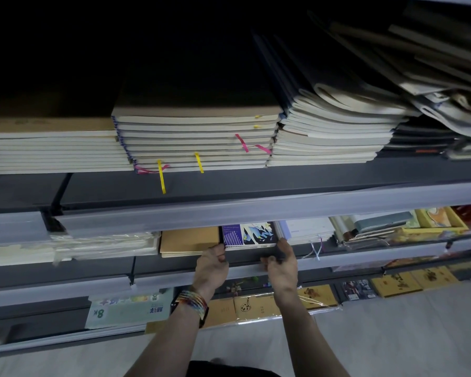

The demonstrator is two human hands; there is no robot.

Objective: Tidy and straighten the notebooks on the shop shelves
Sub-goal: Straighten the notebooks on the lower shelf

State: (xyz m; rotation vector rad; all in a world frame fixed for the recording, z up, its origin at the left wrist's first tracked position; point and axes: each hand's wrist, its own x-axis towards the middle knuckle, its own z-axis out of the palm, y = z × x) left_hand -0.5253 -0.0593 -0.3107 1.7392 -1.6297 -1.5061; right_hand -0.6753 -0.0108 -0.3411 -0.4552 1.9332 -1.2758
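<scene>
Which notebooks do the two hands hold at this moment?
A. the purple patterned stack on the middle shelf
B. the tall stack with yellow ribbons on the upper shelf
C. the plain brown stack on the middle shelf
A: the left hand and the right hand each grip a front corner of the purple patterned stack.

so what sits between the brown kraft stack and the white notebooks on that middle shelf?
Head view: the purple-patterned notebook stack, with the left hand and right hand holding its front corners.
</scene>
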